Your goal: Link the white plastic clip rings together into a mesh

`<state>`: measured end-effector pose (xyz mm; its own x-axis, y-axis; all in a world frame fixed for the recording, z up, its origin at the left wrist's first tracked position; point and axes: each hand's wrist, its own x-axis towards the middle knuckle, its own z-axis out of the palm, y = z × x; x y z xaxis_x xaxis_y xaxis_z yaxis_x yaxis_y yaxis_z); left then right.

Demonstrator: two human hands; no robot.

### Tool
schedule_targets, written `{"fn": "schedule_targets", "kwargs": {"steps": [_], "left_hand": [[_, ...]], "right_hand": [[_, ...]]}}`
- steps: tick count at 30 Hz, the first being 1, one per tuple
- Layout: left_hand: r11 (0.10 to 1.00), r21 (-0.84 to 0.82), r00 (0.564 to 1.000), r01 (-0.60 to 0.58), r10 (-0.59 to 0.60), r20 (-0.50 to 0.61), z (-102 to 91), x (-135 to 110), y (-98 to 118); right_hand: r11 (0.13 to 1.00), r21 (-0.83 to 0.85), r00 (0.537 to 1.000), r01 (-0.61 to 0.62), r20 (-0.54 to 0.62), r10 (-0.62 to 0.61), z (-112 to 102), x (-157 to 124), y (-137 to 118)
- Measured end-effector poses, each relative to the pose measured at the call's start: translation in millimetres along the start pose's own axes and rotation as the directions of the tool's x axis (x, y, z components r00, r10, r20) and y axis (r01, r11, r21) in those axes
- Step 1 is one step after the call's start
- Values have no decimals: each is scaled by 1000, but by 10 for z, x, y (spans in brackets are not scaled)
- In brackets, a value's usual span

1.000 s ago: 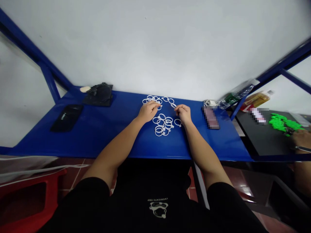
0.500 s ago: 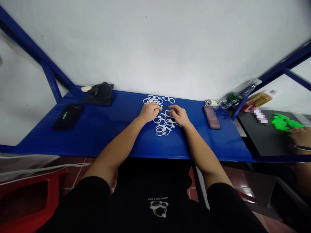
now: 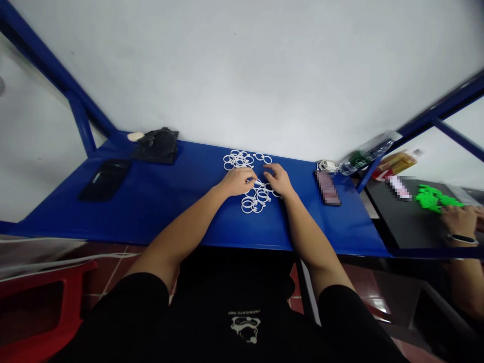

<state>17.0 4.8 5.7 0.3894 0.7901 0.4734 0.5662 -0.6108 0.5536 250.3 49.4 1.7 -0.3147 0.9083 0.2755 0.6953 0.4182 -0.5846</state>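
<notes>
White plastic rings with small clasps lie on the blue table in two groups. The near group spreads between and below my hands. A far group sits beyond my left hand, with a joined pair of rings to its right. My left hand is closed, its thumb and forefinger pinching a white ring at the top of the near group. Beside it on the right, my right hand holds nothing visible. Its thumb and forefinger are apart, and its lower fingers partly cover rings.
A dark phone and a black plastic bag lie at left. At right are a blurred-out phone, a white cable and a plastic bottle. Beyond, a co-worker's hand touches green pieces.
My left hand has moved slightly right and nearer, and now pinches a ring. My right hand's thumb and forefinger have come away from the rings.
</notes>
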Motion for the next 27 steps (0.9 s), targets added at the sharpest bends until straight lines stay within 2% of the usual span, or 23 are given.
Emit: {"fn": "schedule_targets", "kwargs": {"steps": [2, 5, 8, 11, 14, 16, 19, 22, 24, 27], "left_hand": [[998, 10, 998, -57, 56, 41, 28, -11, 32], [998, 3, 995, -61, 60, 77, 42, -18, 58], [1000, 10, 998, -29, 29, 59, 4, -1, 17], [994, 58, 991, 88, -81, -110, -77, 31, -145], [948, 114, 923, 296, -253, -291, -153, 40, -397], [913, 137, 885, 385, -322, -337, -170, 26, -552], [903, 154, 892, 401, -347, -288, -133, 2, -672], [910, 167, 917, 380, -347, -197, -77, -5, -667], [909, 175, 922, 378, -351, -164, -61, -8, -646], [916, 157, 925, 368, -345, -158, -68, -19, -644]], "right_hand": [[997, -71, 999, -8, 45, 11, 22, 57, 4], [988, -147, 991, -44, 117, 62, 41, 85, -8], [986, -152, 991, -75, 94, 90, 28, 52, -25], [983, -144, 992, -111, 41, 118, 0, 2, -40], [977, -175, 992, -120, 28, 127, -14, -34, -57], [978, -196, 995, -66, 61, 80, -15, -39, -68], [976, -214, 985, 29, 173, 9, -12, -9, -78], [973, -224, 963, 59, 268, 3, -14, 29, -92], [972, -225, 961, 64, 275, 0, -18, 26, -111], [972, -234, 978, 24, 207, 25, -20, -22, -148]]}}
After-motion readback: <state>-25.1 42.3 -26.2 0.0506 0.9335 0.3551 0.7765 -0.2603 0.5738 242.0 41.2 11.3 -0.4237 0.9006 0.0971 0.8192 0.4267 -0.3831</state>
